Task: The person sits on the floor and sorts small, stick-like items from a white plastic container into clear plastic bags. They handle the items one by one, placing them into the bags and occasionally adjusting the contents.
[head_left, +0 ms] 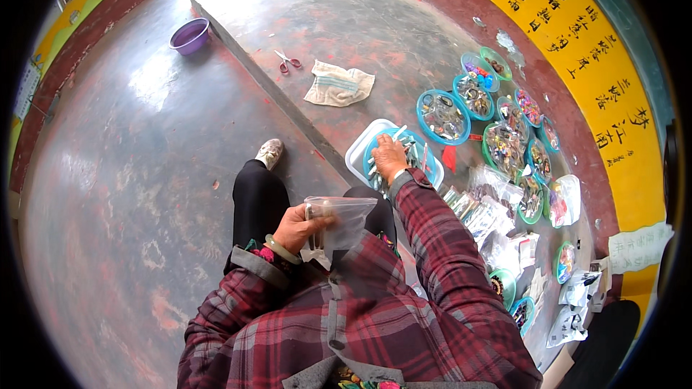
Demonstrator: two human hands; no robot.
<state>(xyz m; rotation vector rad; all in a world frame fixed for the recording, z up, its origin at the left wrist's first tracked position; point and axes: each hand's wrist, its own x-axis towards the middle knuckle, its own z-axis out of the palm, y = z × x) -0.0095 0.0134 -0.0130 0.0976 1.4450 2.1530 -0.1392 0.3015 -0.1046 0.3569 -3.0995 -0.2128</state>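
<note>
In front of my lap, my left hand [298, 229] grips a clear plastic zip bag [351, 210]. A few narrow, silvery pieces show in the bag beside my fingers, too small to name. My right hand [390, 157] reaches down into a blue basin [368, 150], which sits on a white tray [354, 158]. Long, thin white and greenish pieces [414, 150] fill this basin. The right fingers bend in among those pieces; what they close on is hidden.
Several round tubs, such as a blue-rimmed one [442, 117], hold small parts at the right, near plastic packets [486, 217]. A folded towel [339, 85], red-handled scissors [287, 63] and a purple basin [190, 36] lie farther off. A dark groove [270, 91] crosses the floor.
</note>
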